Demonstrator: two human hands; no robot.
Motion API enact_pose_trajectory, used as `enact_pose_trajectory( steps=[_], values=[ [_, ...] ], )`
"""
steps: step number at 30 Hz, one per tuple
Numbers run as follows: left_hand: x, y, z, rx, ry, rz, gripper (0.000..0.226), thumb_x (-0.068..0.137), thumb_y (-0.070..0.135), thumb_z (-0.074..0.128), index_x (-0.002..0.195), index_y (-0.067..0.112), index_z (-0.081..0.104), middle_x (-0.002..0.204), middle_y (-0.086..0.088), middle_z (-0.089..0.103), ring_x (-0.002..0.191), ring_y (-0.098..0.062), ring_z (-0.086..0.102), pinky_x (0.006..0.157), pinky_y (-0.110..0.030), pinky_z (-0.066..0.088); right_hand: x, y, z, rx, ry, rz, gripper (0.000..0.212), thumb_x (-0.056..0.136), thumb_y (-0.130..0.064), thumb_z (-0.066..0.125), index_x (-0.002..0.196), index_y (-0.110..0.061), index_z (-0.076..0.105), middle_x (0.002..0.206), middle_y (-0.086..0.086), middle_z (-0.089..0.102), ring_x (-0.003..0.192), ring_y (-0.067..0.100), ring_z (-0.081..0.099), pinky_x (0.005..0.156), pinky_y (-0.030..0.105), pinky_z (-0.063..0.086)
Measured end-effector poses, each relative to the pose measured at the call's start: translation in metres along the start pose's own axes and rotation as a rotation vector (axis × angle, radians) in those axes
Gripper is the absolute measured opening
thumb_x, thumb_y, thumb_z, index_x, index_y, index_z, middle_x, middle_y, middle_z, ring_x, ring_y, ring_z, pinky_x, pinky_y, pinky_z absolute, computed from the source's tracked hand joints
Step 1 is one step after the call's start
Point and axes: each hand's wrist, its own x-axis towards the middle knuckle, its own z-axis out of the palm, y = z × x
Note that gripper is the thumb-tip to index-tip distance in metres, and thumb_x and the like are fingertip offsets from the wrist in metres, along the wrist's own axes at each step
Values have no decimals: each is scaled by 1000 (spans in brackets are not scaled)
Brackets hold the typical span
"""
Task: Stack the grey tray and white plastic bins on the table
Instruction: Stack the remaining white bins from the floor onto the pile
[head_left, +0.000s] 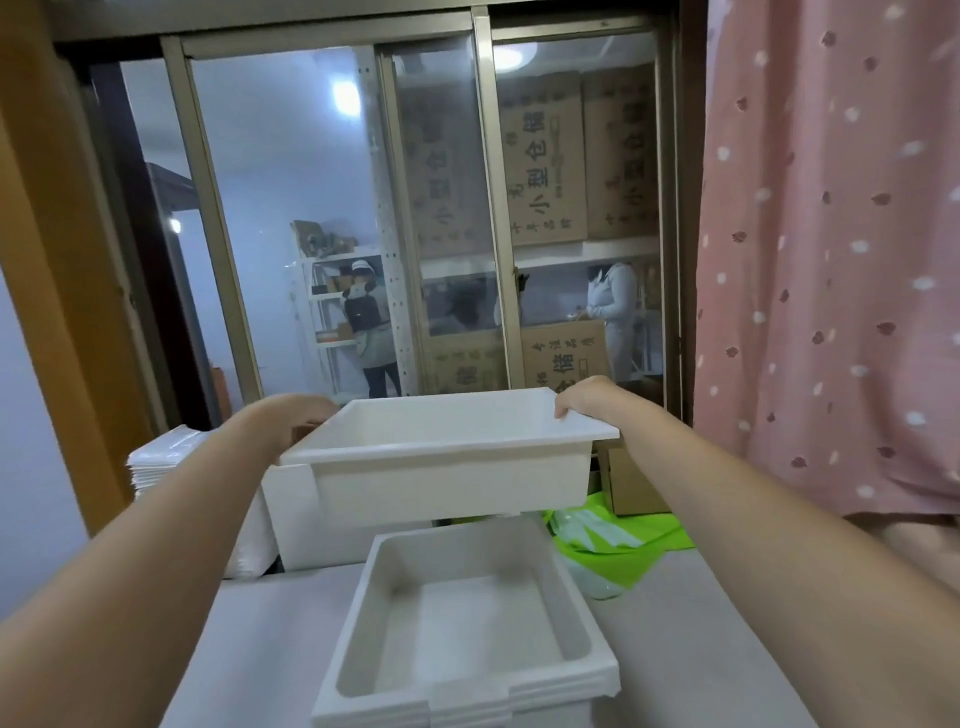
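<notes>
White plastic bin (447, 457) held aloft at 12 o'clock above nested bin stack (467, 634) on grey table (727, 649). Left hand (306, 413) and right hand (584, 397) gripping opposite rims. Best kept level, corners aligned, lowered straight. Smooth, glossy, tapered walls, flanged lips. Green plastic (623, 540) at 2 o'clock.

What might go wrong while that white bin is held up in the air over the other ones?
The lifted white bin is held only at its rim by the left hand and right hand, so it might tip or slip. It hangs behind the stack of bins, not squarely above, so it could land skewed and jam instead of nesting. The stack sits near the table's front edge, so a bump might push it off.
</notes>
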Motion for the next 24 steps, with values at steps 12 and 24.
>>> enact_pose_trajectory(
  steps=[12,24],
  values=[
    [-32,11,113,-852,227,-194,91,65,76,33,139,23,32,140,-11,38,123,-38,42,102,-57,36,3,8,19,240,300,126,44,87,-10,53,130,-1,51,122,19,60,106,34,62,86,38,55],
    [-37,26,168,-684,440,-201,66,99,49,25,151,10,16,144,-22,30,123,-39,43,106,-49,34,-3,6,35,422,284,75,50,85,-12,56,132,-3,40,121,14,59,86,27,60,59,26,49]
  ],
)
